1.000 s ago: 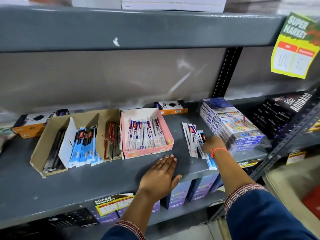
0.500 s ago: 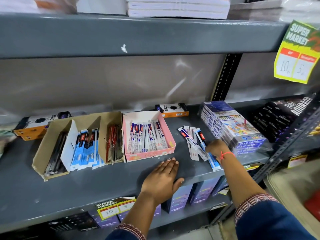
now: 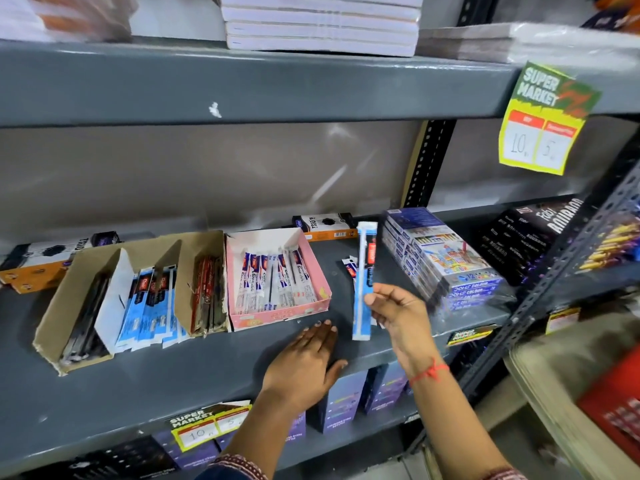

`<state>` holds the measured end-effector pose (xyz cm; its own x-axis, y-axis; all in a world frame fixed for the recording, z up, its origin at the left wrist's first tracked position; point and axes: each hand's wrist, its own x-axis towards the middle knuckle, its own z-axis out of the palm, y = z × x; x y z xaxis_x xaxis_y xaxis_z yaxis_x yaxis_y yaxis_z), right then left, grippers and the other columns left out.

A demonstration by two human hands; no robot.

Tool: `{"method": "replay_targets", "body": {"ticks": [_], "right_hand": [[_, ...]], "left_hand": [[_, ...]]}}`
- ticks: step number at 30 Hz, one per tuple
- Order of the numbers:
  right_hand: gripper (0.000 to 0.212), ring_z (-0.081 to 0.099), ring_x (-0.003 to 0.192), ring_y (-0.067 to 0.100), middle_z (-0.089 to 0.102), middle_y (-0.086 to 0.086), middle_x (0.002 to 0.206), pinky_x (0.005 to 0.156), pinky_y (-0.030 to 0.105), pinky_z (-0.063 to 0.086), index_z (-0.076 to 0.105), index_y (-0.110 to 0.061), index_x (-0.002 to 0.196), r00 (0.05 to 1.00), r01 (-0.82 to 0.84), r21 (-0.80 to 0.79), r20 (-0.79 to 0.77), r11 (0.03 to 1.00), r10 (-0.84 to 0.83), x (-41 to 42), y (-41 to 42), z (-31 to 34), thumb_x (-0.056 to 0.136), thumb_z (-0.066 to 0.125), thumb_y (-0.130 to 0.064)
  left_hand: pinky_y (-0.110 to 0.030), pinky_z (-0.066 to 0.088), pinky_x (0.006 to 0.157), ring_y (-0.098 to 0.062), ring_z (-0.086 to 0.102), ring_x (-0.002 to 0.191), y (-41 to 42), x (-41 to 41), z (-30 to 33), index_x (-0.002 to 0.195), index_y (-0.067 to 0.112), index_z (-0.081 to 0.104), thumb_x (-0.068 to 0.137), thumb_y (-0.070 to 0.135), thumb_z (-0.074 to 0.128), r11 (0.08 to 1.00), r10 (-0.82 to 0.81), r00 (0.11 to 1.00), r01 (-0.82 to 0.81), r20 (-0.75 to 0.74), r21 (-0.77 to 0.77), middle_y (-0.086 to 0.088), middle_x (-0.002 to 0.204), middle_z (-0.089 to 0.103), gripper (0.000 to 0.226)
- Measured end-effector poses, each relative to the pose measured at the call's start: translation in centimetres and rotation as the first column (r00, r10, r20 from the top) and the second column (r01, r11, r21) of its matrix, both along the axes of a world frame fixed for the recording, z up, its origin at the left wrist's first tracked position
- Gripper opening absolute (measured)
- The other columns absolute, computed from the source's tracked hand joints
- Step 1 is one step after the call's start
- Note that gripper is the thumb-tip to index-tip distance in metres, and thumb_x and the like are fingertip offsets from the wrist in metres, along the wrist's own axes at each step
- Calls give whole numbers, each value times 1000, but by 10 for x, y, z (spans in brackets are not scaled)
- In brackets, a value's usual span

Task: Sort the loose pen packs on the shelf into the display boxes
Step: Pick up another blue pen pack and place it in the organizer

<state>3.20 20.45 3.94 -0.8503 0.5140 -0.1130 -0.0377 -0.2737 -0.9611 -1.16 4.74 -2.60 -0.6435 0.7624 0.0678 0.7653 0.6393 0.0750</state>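
My right hand (image 3: 398, 315) holds a long blue-and-white pen pack (image 3: 363, 282) upright above the grey shelf (image 3: 145, 386). Behind it a few loose pen packs (image 3: 349, 268) lie on the shelf, partly hidden. To the left stands a pink display box (image 3: 313, 261) holding white pen packs (image 3: 273, 285). Further left, a brown cardboard display box (image 3: 69, 299) has compartments with black pens (image 3: 86, 320), blue packs (image 3: 149, 303) and red packs (image 3: 207, 296). My left hand (image 3: 304, 365) rests flat on the shelf's front edge, fingers apart, holding nothing.
A stack of colour-pencil boxes (image 3: 446, 265) stands just right of the loose packs. Orange-and-black boxes (image 3: 325, 225) lie at the shelf's back. Dark packets (image 3: 533, 233) fill the far right. A yellow price tag (image 3: 543, 123) hangs from the upper shelf.
My right hand has lifted one blue-and-white pen pack off the loose pile and raised it upright. My left hand stays flat on the shelf edge.
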Motion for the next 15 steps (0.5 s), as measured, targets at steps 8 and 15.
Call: {"method": "replay_targets", "body": {"ticks": [8,15], "right_hand": [[30,64,51,-1,70,-9,51,56,11,51,67,-14,71,997,-53,29,-48,998,55,2,-20,0,79,62,14],[25,60,60,8,72,-10,55,61,20,45,68,-16,74,991,-137,66,2,988,137,-5,-37,8,81,63,8]], "left_hand": [[-19,-4,110,-16,13,143,-1,1,-1,152,12,11,94,57,0,999,-49,996,50,-75,9,-6,156,17,74],[-27,20,108,-18,16,141,-4,4,7,152,15,14,100,50,25,998,62,997,-62,47,-8,-3,156,17,63]]}}
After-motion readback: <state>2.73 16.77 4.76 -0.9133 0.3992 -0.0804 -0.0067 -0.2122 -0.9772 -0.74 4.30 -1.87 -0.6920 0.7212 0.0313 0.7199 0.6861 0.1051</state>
